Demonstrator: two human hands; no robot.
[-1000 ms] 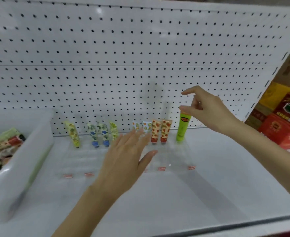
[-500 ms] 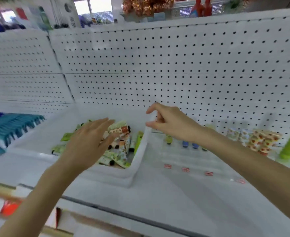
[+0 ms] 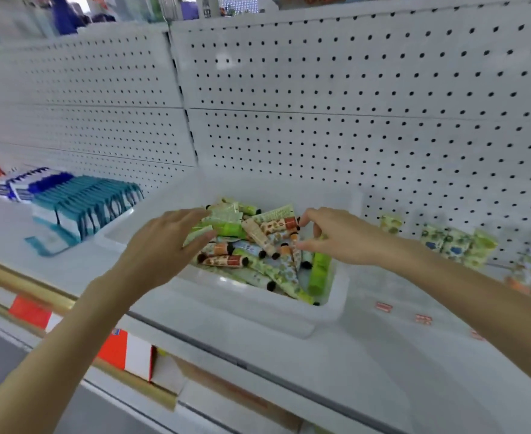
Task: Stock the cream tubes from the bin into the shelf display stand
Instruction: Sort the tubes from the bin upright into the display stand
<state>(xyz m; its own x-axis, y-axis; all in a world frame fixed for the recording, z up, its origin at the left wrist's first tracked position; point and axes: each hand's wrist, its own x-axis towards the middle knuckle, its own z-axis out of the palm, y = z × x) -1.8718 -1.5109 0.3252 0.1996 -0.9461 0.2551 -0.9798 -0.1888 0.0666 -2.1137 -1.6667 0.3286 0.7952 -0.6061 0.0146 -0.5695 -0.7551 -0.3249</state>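
Both bare hands over the white plastic bin on the white metal shelf; bin holds a loose pile of small printed cream tubes with black caps, lying crossed in all directions; step in hand looks like picking the next tubes.

Left hand at 9 o'clock of the pile, fingers spread and slack, thumb just beside a pale green tube; nothing gripped yet, empty. Right hand at 3 o'clock of the pile, thumb and forefinger curled into a pinch near the black caps of a floral tube; whether the pinch has closed on a tube, cannot tell; blur.

Stocked patterned tubes stand upright in the clear display stand at 3 o'clock of the bin, against the white pegboard back panel; red labels on the shelf in front; blue-and-white boxed goods at 9 o'clock of the bin, not part of this.

To do it well, my judgement: take top-lying tubes, not buried ones; grip by the body near the cap so they go in cap-down like the stocked ones; one design per hand so rows match; lift clear of the bin wall before swinging toward 3 o'clock.
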